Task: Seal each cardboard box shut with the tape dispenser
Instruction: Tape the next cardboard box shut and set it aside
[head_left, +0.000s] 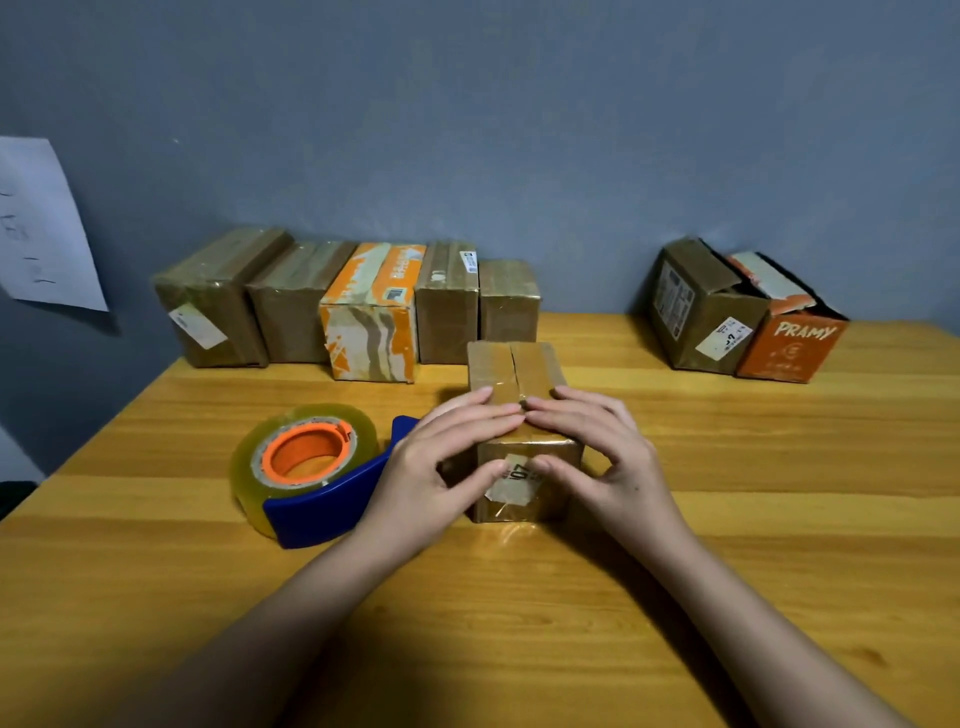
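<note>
Box (519, 410) under both hands' fingers (483, 421) (dispenser (311, 473) left)

Tape dispenser (317, 475) just left of centre box (519, 415); behind, seemingly five boxes (332, 306) in a row.

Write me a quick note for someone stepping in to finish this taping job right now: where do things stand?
Left hand and right hand: both press down on the small box at table centre, holding no tool.
Tape dispenser: lying on the table, left of that box.
Done, apparently: five boxes in the back-left row, glossy with tape.
Left: the two open boxes at back right; the centre box's far seam looks untaped.
</note>
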